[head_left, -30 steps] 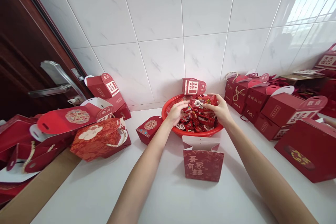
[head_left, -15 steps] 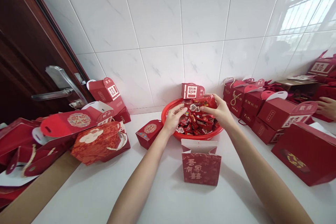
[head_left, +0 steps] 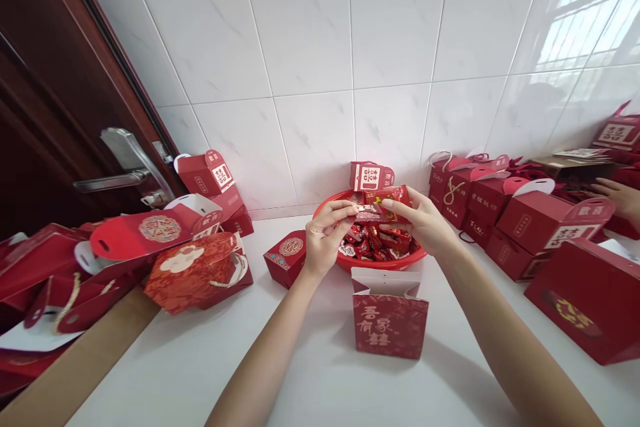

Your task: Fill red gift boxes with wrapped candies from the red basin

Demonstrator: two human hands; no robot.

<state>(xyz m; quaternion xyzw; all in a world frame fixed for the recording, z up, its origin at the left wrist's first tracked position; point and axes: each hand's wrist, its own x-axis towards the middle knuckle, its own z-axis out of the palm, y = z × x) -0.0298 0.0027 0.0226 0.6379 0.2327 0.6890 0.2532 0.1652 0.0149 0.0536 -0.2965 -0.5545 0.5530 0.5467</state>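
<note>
My left hand [head_left: 323, 239] pinches the left end of a red candy packet with its thumb and fingertips. My right hand [head_left: 425, 221] is closed on red candy packets [head_left: 384, 199] with gold and white print; how many it holds is hard to tell. Both hands are above a red plastic basket [head_left: 395, 263] filled with wrapped candies [head_left: 373, 244]. Just in front of the basket stands an open-topped dark red gift box [head_left: 391, 328] with pale characters. A closed red box [head_left: 286, 259] lies left of the basket, beside my left hand.
Behind the basket sits a small box [head_left: 369, 177] against the tiled wall. Several red gift boxes [head_left: 530, 217] line the right side; another person's hand [head_left: 623, 199] shows there. More boxes [head_left: 193, 270] and a cardboard edge [head_left: 100, 353] fill the left, near a door handle [head_left: 113, 180].
My hands have lifted slightly toward me. The packets have turned between my fingers, with the left hand now pinching a packet's end. The view has shifted slightly.
</note>
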